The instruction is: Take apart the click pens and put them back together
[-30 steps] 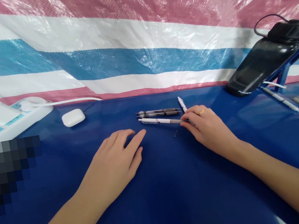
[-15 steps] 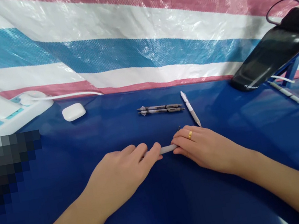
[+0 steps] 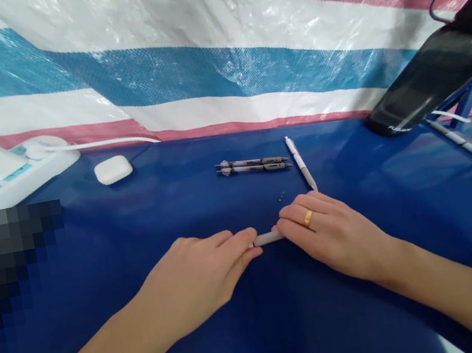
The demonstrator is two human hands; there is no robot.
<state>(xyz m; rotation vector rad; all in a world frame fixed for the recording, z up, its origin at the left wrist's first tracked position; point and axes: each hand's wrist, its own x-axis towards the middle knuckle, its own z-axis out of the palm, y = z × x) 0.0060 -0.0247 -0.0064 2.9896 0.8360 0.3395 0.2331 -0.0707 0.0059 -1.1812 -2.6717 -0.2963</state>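
Both hands grip one white pen (image 3: 267,238) low over the blue table (image 3: 263,330). My left hand (image 3: 199,277) pinches its left end and my right hand (image 3: 326,233), with a gold ring, pinches its right end; only the short middle stretch shows between the fingers. Beyond them, two dark pens (image 3: 252,165) lie side by side, and another white pen (image 3: 300,163) lies slanted just past my right knuckles. A tiny dark part (image 3: 281,196) rests on the table between the pens and my right hand.
A white power strip (image 3: 2,175) with plugs sits at the far left, a small white case (image 3: 113,169) beside it. A black device (image 3: 437,74) leans on a blue stand at the right, with a pen (image 3: 458,138) beneath. A striped tarp (image 3: 214,52) forms the back wall.
My right hand drew the white pen from the row toward me. My left hand closed on its other end. Both hands now hold it near the table's middle.
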